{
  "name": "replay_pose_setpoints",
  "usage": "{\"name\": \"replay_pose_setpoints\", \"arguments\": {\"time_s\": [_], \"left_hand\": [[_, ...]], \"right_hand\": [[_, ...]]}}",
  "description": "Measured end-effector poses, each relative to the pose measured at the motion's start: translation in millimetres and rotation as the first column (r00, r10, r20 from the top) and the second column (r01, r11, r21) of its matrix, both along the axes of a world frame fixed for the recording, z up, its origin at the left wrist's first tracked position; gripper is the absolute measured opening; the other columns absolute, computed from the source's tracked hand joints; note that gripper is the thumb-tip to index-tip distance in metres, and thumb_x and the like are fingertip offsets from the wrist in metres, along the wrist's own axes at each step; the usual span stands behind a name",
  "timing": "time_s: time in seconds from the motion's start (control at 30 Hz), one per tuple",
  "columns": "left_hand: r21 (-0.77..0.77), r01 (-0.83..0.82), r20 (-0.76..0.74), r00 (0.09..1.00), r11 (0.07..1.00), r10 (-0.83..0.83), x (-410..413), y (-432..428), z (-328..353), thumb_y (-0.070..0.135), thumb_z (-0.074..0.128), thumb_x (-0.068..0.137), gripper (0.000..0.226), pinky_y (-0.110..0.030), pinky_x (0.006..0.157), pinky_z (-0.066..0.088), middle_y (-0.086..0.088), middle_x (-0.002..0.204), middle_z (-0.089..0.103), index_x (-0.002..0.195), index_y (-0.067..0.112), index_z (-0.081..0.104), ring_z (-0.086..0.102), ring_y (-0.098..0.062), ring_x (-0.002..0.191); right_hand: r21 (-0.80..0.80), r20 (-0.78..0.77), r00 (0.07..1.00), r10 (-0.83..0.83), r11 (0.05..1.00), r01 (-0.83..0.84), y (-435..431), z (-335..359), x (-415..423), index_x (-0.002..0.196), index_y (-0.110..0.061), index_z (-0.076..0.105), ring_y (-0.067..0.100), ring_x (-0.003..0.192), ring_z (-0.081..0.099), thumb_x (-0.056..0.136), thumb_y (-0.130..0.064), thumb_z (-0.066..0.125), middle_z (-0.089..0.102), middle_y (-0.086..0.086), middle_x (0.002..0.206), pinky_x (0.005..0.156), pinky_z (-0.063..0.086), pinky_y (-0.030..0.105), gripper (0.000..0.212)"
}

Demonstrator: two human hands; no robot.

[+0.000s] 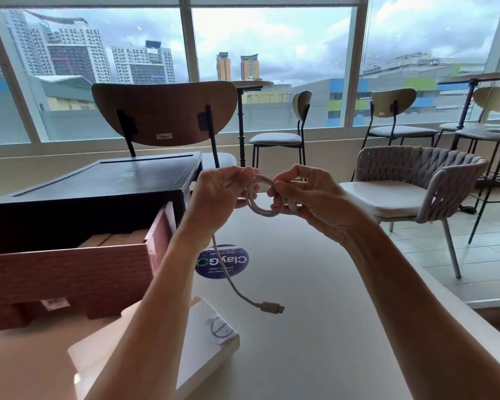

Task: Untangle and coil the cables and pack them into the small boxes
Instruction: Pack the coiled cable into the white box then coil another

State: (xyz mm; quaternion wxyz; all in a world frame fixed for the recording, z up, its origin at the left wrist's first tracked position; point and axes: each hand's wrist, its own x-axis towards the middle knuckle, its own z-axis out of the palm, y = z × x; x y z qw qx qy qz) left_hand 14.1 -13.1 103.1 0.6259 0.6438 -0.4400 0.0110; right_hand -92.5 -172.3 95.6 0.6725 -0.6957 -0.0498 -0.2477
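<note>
Left hand (214, 194): pinches cable (264, 213) coil, 9 o'clock.
Right hand (309, 197): grips coil, 3 o'clock.
Technique: wind hanging tail (232, 281) in equal loops.

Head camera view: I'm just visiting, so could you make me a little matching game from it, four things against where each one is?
Things:
1. cable coil
2. cable plug
3. white box
4. blue sticker

Places:
A. stuck flat on the table
B. pinched between the left hand and right hand
C. hanging below the left hand
D. lying on the table under the left forearm

Pairs: 1-B, 2-C, 3-D, 4-A.
</note>
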Motion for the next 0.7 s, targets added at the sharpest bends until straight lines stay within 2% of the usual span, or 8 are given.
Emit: {"name": "replay_pose_setpoints", "arguments": {"time_s": [0.07,0.2,0.33,0.43,0.5,0.6,0.7], "left_hand": [[0.034,0.005,-0.015,1.0,0.999,-0.005,-1.2,1.1,0.2,0.027,0.052,0.102,0.018,-0.017,0.069,0.057,0.004,0.088,0.076,0.097,0.031,0.069,0.073,-0.007,0.081],[0.093,-0.048,0.031,0.999,0.995,0.045,-1.1,1.5,-1.3,0.026,0.047,0.105,0.024,-0.009,0.058,0.047,0.006,0.081,0.071,0.093,0.036,0.065,0.064,0.0,0.067],[0.192,-0.051,0.068,0.997,0.98,0.039,0.8,0.8,-2.9,0.021,0.044,0.106,0.025,-0.005,0.057,0.042,0.0,0.083,0.068,0.093,0.032,0.063,0.059,-0.004,0.071],[0.298,-0.012,0.049,0.999,0.955,-0.002,2.2,1.9,-5.2,0.017,0.045,0.105,0.022,-0.007,0.063,0.045,-0.002,0.084,0.066,0.104,0.016,0.067,0.058,-0.007,0.075],[0.388,0.005,0.033,0.999,0.922,-0.019,4.2,3.1,-8.1,0.016,0.046,0.105,0.024,-0.011,0.069,0.046,-0.004,0.087,0.066,0.101,0.01,0.069,0.057,-0.009,0.079],[0.504,-0.042,0.03,0.999,0.863,0.031,8.1,3.1,-14.2,0.02,0.05,0.103,0.025,-0.021,0.076,0.045,-0.009,0.097,0.068,0.095,0.015,0.073,0.057,-0.012,0.087],[0.582,-0.064,0.005,0.997,0.81,0.075,9.1,1.8,-17.1,0.02,0.053,0.102,0.023,-0.024,0.081,0.046,-0.003,0.104,0.068,0.097,0.015,0.075,0.059,-0.013,0.097]], "right_hand": [[0.08,0.018,0.999,0.028,0.996,-0.029,-3.1,-1.1,-0.5,0.093,-0.002,0.065,0.019,0.071,0.068,0.084,-0.007,0.066,0.072,0.012,0.084,0.075,0.058,0.035,0.011],[0.215,0.058,0.996,0.069,0.973,-0.08,-8.3,-0.7,-0.6,0.09,-0.003,0.067,0.016,0.067,0.067,0.082,-0.007,0.065,0.071,0.011,0.082,0.071,0.059,0.032,0.009],[0.324,0.117,0.991,0.061,0.941,-0.096,-9.5,-1.6,2.3,0.089,-0.001,0.065,0.015,0.064,0.066,0.082,-0.006,0.063,0.071,0.011,0.079,0.069,0.059,0.029,0.01],[0.414,0.169,0.984,0.06,0.901,-0.126,-12.5,-1.6,4.3,0.083,-0.002,0.071,0.014,0.064,0.066,0.082,-0.006,0.063,0.07,0.011,0.08,0.07,0.059,0.029,0.009],[0.48,0.217,0.974,0.065,0.862,-0.164,-16.5,-0.7,4.0,0.081,-0.003,0.073,0.015,0.064,0.068,0.083,-0.006,0.062,0.071,0.012,0.078,0.07,0.059,0.028,0.012],[0.553,0.271,0.962,0.032,0.813,-0.183,-20.6,1.0,3.3,0.087,0.002,0.07,0.016,0.064,0.068,0.085,-0.005,0.059,0.07,0.013,0.077,0.069,0.058,0.027,0.013],[0.633,0.305,0.952,-0.013,0.75,-0.193,-21.2,2.6,4.2,0.086,0.003,0.07,0.015,0.06,0.068,0.087,-0.004,0.058,0.071,0.013,0.077,0.066,0.058,0.027,0.014]]}}
